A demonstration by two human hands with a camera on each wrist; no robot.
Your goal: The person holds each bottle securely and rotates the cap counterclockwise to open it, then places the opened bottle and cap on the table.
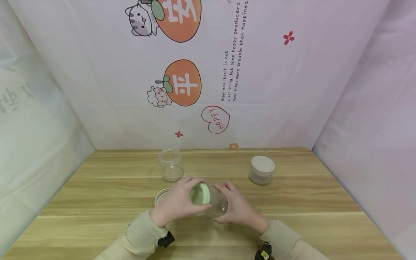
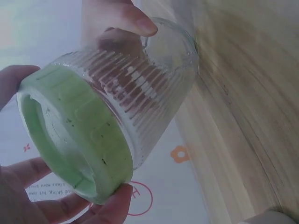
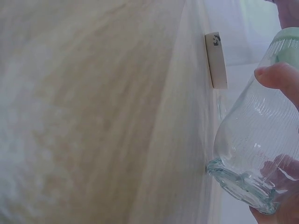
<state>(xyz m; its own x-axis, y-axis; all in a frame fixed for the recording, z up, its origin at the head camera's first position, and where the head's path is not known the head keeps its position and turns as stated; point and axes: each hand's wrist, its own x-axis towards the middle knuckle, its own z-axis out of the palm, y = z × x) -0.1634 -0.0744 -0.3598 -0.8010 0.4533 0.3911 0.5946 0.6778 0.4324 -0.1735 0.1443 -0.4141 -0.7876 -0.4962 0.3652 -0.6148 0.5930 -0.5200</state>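
Both hands hold a ribbed clear glass jar point(image 1: 219, 203) tilted on its side above the table. A light green lid point(image 1: 205, 194) sits on its mouth, turned toward the left. My left hand point(image 1: 175, 202) grips the lid's rim with thumb and fingers; the left wrist view shows the fingers spread around the green lid point(image 2: 93, 130). My right hand point(image 1: 238, 207) is wrapped round the glass body near the base. In the right wrist view its thumb lies along the jar point(image 3: 247, 130), and the thick base is close to the tabletop.
An open clear jar point(image 1: 171, 168) stands at the back left of the wooden table point(image 1: 113, 202). A low clear jar with a white lid point(image 1: 262, 164) stands at the back right. One loose round lid point(image 1: 159, 196) lies partly hidden behind my left hand. White printed cloth surrounds the table.
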